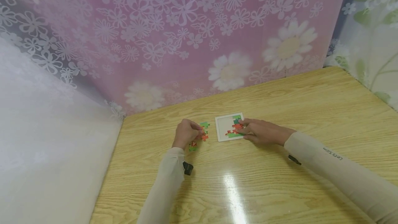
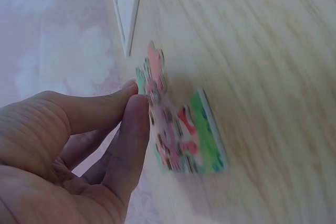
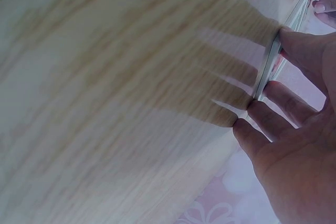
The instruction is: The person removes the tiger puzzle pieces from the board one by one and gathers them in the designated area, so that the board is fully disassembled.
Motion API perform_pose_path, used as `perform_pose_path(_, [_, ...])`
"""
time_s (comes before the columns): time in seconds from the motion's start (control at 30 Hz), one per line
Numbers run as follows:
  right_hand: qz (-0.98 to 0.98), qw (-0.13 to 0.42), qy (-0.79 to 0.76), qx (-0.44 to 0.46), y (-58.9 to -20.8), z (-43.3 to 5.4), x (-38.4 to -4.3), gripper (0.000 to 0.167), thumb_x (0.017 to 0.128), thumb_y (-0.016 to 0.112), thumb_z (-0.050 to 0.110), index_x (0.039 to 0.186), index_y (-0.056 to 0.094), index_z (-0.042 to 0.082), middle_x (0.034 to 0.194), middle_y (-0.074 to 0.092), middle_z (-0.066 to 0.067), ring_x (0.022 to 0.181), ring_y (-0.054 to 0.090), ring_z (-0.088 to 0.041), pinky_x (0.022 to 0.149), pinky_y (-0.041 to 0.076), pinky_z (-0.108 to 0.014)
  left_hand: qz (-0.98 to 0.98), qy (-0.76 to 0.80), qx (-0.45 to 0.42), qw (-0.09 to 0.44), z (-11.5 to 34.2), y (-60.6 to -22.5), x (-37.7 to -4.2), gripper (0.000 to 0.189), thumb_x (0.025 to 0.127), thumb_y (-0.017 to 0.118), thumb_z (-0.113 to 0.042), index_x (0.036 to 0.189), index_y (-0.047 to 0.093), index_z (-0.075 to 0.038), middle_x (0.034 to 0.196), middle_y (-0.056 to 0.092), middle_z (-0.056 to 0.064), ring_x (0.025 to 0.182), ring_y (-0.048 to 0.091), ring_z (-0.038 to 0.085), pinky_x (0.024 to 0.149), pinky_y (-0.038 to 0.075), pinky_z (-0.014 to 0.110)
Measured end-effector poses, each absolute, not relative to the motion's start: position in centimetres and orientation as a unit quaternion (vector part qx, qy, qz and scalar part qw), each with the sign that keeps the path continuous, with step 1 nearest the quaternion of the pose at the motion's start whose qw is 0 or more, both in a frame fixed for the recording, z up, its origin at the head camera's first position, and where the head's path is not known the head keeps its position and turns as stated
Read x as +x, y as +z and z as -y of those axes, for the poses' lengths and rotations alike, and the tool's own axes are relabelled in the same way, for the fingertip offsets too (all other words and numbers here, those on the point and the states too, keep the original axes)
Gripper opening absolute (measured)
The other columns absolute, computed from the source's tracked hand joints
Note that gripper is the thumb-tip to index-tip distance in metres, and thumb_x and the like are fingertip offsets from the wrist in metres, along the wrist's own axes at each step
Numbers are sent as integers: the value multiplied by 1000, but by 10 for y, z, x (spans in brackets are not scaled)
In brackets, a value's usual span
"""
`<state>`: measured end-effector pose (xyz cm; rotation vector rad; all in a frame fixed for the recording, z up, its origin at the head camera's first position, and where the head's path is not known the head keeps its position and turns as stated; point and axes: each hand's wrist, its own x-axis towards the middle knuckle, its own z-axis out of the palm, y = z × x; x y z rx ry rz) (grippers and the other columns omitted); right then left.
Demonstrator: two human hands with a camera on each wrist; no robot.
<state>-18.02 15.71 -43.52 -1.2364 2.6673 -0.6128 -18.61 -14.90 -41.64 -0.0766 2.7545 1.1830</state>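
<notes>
In the head view my left hand (image 1: 186,133) is over a group of loose jigsaw puzzle pieces (image 1: 205,137). In the left wrist view, the thumb and forefinger of the left hand (image 2: 89,135) meet at a puzzle piece (image 2: 140,80) among the red, pink and green ones; the fingertips hide part of it. My right hand (image 1: 262,131) rests at the right edge of a white square puzzle tray (image 1: 219,134). Its fingers are fairly straight and touch the tray's rim, partly covering the red and green pieces (image 1: 233,134) inside along the right and lower sides.
A red and green puzzle piece (image 1: 192,146) lies beside the left wrist. The wood-grain table (image 1: 264,182) meets a pink flowered backdrop (image 1: 186,44) behind the tray. Pale cloth (image 1: 53,141) hangs at the left.
</notes>
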Motion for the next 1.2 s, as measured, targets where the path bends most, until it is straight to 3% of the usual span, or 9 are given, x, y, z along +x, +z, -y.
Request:
perform_pose_path(0.2, [-887,64,-200,-412,-436,-158,-181,40,98,67,9,135,62,-2,144,50,-31,136,45,-47,103,45,-59,-932,354,17,69,134,-413,-185,8,85,84,-12,89,81,-6,88,76,3,75,68,16,75,59,36])
perform_pose_path(0.37, [-887,63,-202,-411,-438,-158,-182,40,98,68,10,135,62,-2,143,50,-32,135,46,-48,102,46,-59,-929,358,43,83,119,-414,-184,13,85,83,-12,94,79,-3,89,75,3,78,69,18,74,58,35])
perform_pose_path(0.53, [-887,64,-206,-407,-438,-159,-183,39,98,68,10,135,63,0,142,50,-33,133,48,-48,100,47,-58,-932,346,63,88,104,-419,-184,15,84,86,-17,94,80,-7,89,74,0,84,66,16,75,57,33])
perform_pose_path(0.77, [-883,64,-214,-413,-438,-159,-182,37,98,67,8,135,64,0,141,51,-34,129,51,-49,97,50,-56,-932,340,80,98,88,-425,-186,15,83,87,-18,92,80,-8,81,72,-3,74,64,10,67,54,26])
perform_pose_path(1.2, [-884,65,-211,-413,-439,-160,-183,37,99,67,9,134,64,-1,141,51,-34,130,51,-49,96,50,-57,-927,342,98,116,72,-424,-187,12,85,85,-15,93,81,-7,80,72,-3,72,64,8,67,54,25])
